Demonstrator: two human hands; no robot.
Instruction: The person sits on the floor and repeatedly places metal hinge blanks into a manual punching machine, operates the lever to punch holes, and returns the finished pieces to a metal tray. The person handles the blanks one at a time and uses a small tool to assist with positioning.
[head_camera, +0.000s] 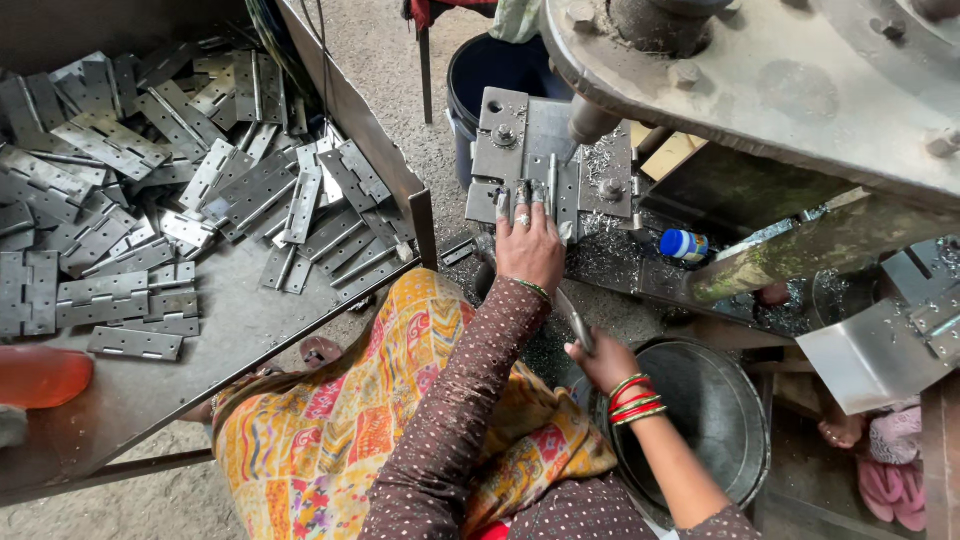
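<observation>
Head camera, looking down: the left hand (528, 245) lies flat with fingers stretched forward, fingertips pressing a metal hinge (540, 190) on the press bed (520, 140). The right hand (600, 360) is closed in a fist around a slim metal rod (574, 318), just above a round steel tub (720, 420). A heap of hinges (150, 180) covers the tray (240, 330) at left, well apart.

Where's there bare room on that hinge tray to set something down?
The tray is bare along its near edge, between the hinge pile and the front rim. The far half is crowded with hinges. The press bed by the left hand is strewn with shavings.
</observation>
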